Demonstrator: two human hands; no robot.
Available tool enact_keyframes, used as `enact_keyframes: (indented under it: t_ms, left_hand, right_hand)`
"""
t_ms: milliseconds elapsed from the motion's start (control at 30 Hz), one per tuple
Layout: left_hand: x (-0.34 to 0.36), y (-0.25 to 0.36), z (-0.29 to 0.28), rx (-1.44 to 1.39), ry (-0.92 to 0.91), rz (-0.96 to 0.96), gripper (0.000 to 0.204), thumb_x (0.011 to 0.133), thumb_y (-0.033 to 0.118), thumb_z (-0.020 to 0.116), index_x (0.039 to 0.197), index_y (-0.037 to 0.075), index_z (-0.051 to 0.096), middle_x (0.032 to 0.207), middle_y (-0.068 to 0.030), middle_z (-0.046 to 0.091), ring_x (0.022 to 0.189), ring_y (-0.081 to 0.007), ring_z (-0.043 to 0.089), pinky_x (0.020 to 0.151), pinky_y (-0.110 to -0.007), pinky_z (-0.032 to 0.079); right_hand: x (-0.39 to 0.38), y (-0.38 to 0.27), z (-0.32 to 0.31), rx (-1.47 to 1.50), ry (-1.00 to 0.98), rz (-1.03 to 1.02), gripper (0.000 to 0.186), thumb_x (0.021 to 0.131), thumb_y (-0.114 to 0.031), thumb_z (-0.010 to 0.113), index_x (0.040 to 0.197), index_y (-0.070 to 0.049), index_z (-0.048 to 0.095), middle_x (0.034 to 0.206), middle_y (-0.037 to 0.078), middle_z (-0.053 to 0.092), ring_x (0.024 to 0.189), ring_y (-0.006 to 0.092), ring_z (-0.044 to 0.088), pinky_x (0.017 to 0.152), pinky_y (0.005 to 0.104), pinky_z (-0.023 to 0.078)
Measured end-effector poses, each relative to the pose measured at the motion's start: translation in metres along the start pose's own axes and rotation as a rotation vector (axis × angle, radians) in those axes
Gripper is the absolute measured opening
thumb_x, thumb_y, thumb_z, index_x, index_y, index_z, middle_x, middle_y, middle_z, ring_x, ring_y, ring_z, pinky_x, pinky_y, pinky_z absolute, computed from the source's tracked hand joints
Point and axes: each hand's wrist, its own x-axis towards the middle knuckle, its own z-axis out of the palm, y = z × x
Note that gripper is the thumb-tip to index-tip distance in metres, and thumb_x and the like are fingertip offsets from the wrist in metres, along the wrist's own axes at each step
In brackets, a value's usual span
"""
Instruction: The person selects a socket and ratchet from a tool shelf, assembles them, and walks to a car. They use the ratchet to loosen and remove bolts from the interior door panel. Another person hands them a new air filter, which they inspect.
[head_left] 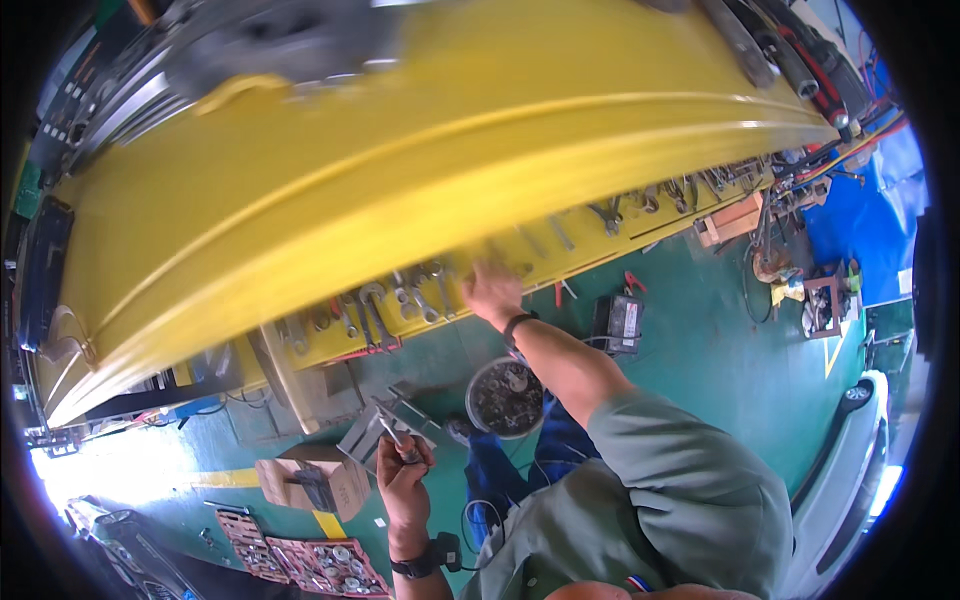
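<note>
My left hand (pixel 402 488) is closed around the handle of a screwdriver (pixel 391 430), its metal shaft pointing up and to the left. It is held out low over the floor, away from the yellow bench (pixel 420 160). My right hand (pixel 492 292) reaches to the lower yellow ledge under the bench top, among the tools there. Its fingers are blurred and partly hidden, so I cannot make out whether they hold anything. Just left of it lie several wrenches (pixel 436 285). To its right, more hand tools (pixel 607 216) line the ledge, among them pliers.
A round bin (pixel 503 402) of metal scraps stands near my feet. Beside it are a metal stand (pixel 380 425) and a black battery (pixel 618 324). An opened tool case (pixel 325 567) and a cardboard box (pixel 330 482) are on the green floor at left. A car (pixel 850 480) is at right.
</note>
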Motion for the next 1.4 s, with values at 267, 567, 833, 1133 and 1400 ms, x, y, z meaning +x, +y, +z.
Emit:
enact_keyframes:
  t_ms: [267, 567, 833, 1133, 1400]
  left_hand:
    - [-0.043, -0.040, 0.077, 0.206, 0.122, -0.151, 0.025, 0.104, 0.031, 0.056, 0.094, 0.008, 0.055, 0.073, 0.0003, 0.051, 0.059, -0.0088, 0.047, 0.055, -0.022, 0.036]
    - [-0.040, -0.021, 0.185, 0.238, -0.346, -0.301, 0.037, 0.106, 0.039, 0.053, 0.095, 0.003, 0.055, 0.073, 0.0001, 0.050, 0.061, -0.0085, 0.046, 0.055, -0.023, 0.037]
    - [-0.051, -0.015, 0.215, 0.136, -0.560, -0.386, 0.049, 0.106, 0.048, 0.048, 0.096, 0.001, 0.056, 0.072, -0.0022, 0.050, 0.061, -0.0106, 0.048, 0.055, -0.024, 0.039]
    - [-0.071, -0.009, 0.254, 0.263, -0.515, -0.436, 0.057, 0.101, 0.057, 0.050, 0.092, 0.001, 0.052, 0.067, -0.0020, 0.045, 0.051, -0.0112, 0.042, 0.048, -0.025, 0.034]
    - [-0.063, 0.014, 0.288, 0.392, -0.607, -0.326, 0.046, 0.106, 0.047, 0.050, 0.088, 0.005, 0.053, 0.067, 0.0002, 0.048, 0.053, -0.0088, 0.043, 0.048, -0.023, 0.034]
  right_hand:
    - [-0.006, 0.015, -0.100, 1.019, -0.961, 0.171, 0.030, 0.102, -0.031, 0.057, 0.116, -0.005, 0.062, 0.097, 0.005, 0.069, 0.084, 0.0130, 0.067, 0.070, 0.0278, 0.052]
    - [-0.030, 0.061, -0.301, 1.792, -1.066, -0.045, 0.034, 0.108, -0.013, 0.045, 0.135, 0.005, 0.056, 0.124, 0.012, 0.066, 0.117, 0.0193, 0.064, 0.093, 0.0325, 0.051]
    - [-0.059, 0.070, -0.365, 1.974, -0.854, 0.077, 0.033, 0.108, -0.018, 0.048, 0.130, 0.005, 0.056, 0.116, 0.012, 0.067, 0.105, 0.0204, 0.066, 0.091, 0.0337, 0.053]
    - [-0.091, 0.062, -0.380, 2.182, -0.375, 0.363, 0.025, 0.106, -0.016, 0.053, 0.114, 0.006, 0.060, 0.100, 0.010, 0.064, 0.087, 0.0191, 0.064, 0.080, 0.0353, 0.056]
    - [-0.067, 0.069, -0.415, 2.140, -0.162, 0.426, 0.020, 0.104, -0.015, 0.055, 0.105, 0.005, 0.059, 0.092, 0.012, 0.064, 0.078, 0.0225, 0.064, 0.071, 0.0393, 0.056]
